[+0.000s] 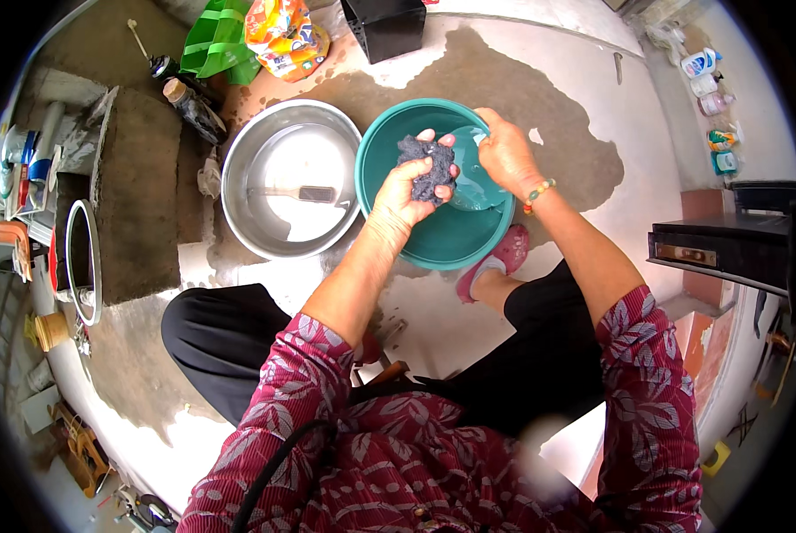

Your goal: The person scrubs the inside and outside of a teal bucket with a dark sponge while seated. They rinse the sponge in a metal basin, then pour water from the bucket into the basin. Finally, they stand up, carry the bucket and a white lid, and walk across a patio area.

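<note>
My left hand (409,186) is closed around a bunched dark grey cloth (430,166), above a green plastic basin (431,246). My right hand (508,150) grips the basin's right rim, its thumb on the inner side; a beaded bracelet (539,194) is on that wrist. Clear water (474,173) shows in the basin. Touching the basin on the left stands a round metal basin (238,220) with water and a brush (314,194) lying in it, bristles up.
Beyond the basins stand a green bag (214,40), an orange printed bag (284,40) and a black container (386,26). A concrete block structure (141,193) is at left. Several bottles (704,85) line the right wall. Wet patches mark the floor. A pink shoe (510,250) is beside the green basin.
</note>
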